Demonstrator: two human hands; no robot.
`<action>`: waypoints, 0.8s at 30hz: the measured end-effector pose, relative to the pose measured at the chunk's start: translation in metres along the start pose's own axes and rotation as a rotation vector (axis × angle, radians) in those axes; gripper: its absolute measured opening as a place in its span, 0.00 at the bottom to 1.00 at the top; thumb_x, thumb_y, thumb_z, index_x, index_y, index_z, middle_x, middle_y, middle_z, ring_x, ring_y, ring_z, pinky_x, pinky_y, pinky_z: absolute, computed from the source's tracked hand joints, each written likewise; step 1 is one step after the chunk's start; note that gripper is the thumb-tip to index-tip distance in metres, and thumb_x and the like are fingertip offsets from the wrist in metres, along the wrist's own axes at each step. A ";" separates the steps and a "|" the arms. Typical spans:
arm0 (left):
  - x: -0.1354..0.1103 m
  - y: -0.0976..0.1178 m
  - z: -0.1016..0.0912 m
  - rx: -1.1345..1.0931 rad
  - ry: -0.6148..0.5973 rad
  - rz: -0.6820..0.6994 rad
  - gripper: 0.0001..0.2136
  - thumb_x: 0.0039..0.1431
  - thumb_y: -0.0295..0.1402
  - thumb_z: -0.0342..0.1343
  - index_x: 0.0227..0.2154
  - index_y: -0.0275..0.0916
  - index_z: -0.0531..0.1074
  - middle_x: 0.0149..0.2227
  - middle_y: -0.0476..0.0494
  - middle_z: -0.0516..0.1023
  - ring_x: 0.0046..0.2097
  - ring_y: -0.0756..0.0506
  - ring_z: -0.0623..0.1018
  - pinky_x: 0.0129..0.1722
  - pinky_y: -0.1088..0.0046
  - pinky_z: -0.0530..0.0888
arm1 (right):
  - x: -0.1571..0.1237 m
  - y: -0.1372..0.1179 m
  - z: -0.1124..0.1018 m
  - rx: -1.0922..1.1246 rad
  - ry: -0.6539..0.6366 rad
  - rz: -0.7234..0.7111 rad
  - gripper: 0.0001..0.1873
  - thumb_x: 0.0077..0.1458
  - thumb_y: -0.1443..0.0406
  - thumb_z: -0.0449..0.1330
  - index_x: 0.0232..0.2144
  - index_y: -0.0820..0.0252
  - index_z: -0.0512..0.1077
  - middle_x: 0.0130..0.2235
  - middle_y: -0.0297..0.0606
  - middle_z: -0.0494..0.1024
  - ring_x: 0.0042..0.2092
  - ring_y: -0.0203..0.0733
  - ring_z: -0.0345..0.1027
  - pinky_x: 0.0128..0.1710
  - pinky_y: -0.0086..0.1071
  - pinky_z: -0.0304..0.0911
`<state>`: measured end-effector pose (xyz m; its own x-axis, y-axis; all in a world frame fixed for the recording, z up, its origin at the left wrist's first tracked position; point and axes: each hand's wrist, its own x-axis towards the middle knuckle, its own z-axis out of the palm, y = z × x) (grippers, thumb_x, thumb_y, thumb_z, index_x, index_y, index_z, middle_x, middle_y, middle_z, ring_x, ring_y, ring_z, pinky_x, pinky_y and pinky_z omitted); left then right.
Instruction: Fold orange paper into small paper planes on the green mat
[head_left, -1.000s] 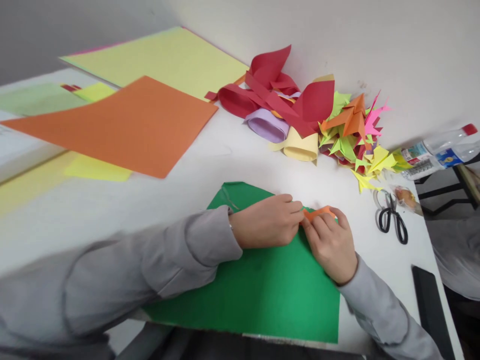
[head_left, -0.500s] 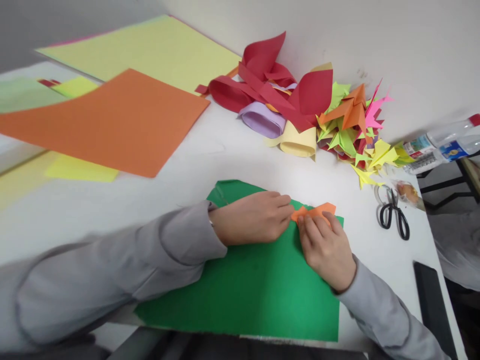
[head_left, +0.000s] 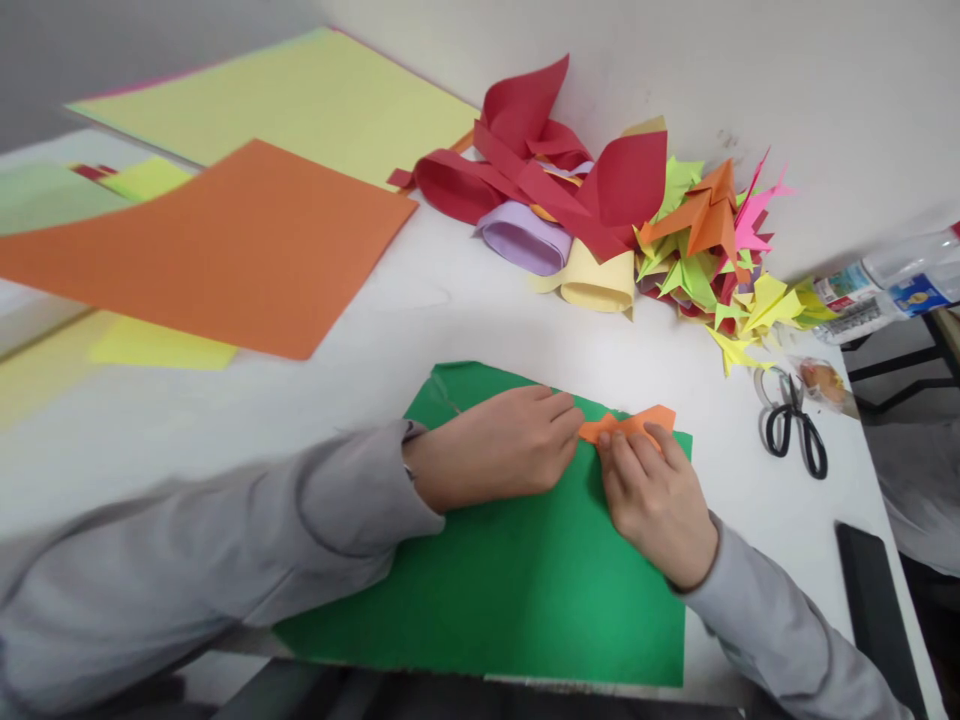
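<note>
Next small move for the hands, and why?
I'd probably keep the right hand steady and run the left hand along the left end of the small orange paper to sharpen it: the right fingers already lie across the paper, the left fingertips are at its left tip, and the green sheet lies beneath as backing.

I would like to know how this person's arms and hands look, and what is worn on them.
Long grey sleeves reach both wrists. The left hand and right hand wear no gloves. Something thin shows beside the left cuff, too small to identify.
</note>
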<state>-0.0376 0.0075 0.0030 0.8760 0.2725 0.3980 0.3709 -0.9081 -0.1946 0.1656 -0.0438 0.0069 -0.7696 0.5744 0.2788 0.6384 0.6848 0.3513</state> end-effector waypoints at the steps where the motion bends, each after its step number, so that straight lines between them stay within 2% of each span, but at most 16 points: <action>1: 0.001 0.001 0.000 0.005 0.004 0.017 0.13 0.60 0.21 0.47 0.21 0.35 0.68 0.24 0.44 0.68 0.28 0.46 0.66 0.26 0.67 0.60 | 0.000 0.000 0.000 0.003 -0.003 0.010 0.14 0.59 0.77 0.49 0.40 0.69 0.74 0.33 0.45 0.76 0.34 0.44 0.65 0.46 0.47 0.64; 7: 0.005 0.006 0.000 0.030 0.013 0.036 0.14 0.59 0.21 0.47 0.19 0.36 0.68 0.21 0.44 0.65 0.27 0.46 0.65 0.24 0.67 0.56 | 0.002 -0.001 -0.001 -0.038 -0.015 0.013 0.14 0.59 0.76 0.50 0.42 0.71 0.73 0.30 0.44 0.76 0.32 0.43 0.65 0.45 0.46 0.65; 13: 0.004 0.004 -0.003 0.082 0.008 0.005 0.12 0.58 0.21 0.48 0.21 0.35 0.67 0.23 0.45 0.67 0.27 0.47 0.66 0.25 0.67 0.59 | 0.002 -0.006 0.000 -0.086 -0.009 -0.001 0.17 0.58 0.78 0.46 0.41 0.76 0.74 0.31 0.46 0.76 0.34 0.44 0.67 0.47 0.46 0.66; 18: 0.004 0.005 -0.007 0.117 -0.044 -0.035 0.11 0.57 0.20 0.50 0.21 0.36 0.67 0.23 0.45 0.67 0.27 0.46 0.68 0.25 0.68 0.60 | 0.003 -0.008 0.000 -0.083 0.007 -0.007 0.17 0.57 0.78 0.46 0.39 0.78 0.74 0.30 0.46 0.76 0.34 0.44 0.67 0.48 0.46 0.66; 24: 0.003 0.002 -0.005 0.107 -0.029 -0.011 0.11 0.57 0.20 0.50 0.20 0.35 0.67 0.23 0.45 0.67 0.27 0.46 0.67 0.25 0.68 0.60 | 0.003 -0.010 -0.003 -0.085 -0.028 0.012 0.16 0.57 0.79 0.47 0.39 0.77 0.74 0.31 0.47 0.76 0.33 0.43 0.67 0.45 0.45 0.66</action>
<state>-0.0353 0.0046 0.0083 0.8798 0.2925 0.3748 0.4098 -0.8661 -0.2861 0.1567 -0.0498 0.0070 -0.7606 0.5954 0.2588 0.6434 0.6379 0.4233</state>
